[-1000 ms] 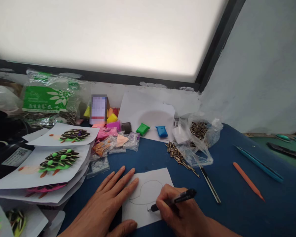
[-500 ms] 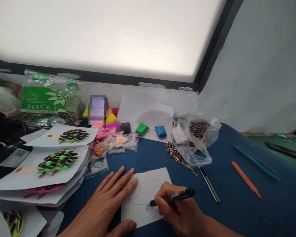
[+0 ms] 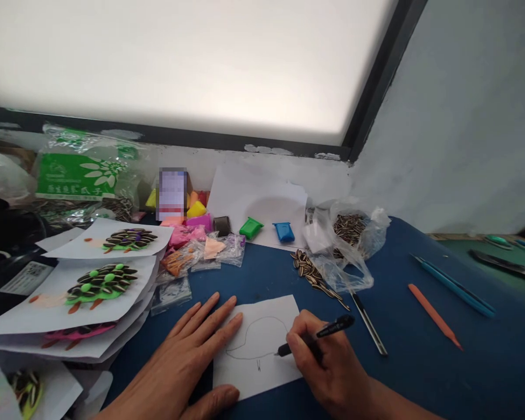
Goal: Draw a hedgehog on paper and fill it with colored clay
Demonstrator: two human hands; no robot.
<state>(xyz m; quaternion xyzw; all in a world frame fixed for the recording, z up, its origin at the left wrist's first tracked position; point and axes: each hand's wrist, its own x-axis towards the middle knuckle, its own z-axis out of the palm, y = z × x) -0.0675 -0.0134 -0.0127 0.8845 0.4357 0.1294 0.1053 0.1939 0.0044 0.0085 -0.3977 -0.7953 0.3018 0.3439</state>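
Note:
A small sheet of white paper (image 3: 245, 379) lies on the blue table top, bearing a thin rounded outline with a pointed left end and a small W-like mark under it. My left hand (image 3: 188, 356) rests flat with fingers spread, its fingertips and thumb on the paper's left edge. Pinched in my right hand (image 3: 324, 361) is a black pen (image 3: 336, 326). Its tip meets the paper at the lower right of the outline. Part of the outline's right side is hidden behind my right hand.
Finished hedgehog pictures (image 3: 100, 286) of seeds and clay are stacked left. Bagged clay (image 3: 188, 251), a green packet (image 3: 251, 228) and a blue packet (image 3: 284, 232) sit behind. Sunflower seeds (image 3: 310, 271), a craft knife (image 3: 370, 324), an orange clay tool (image 3: 435, 317) and blue tweezers (image 3: 452, 286) lie right.
My right hand has moved to the right with the pen, from the small mark to the outline's lower right. The mark has gained strokes. My left hand stays on the paper.

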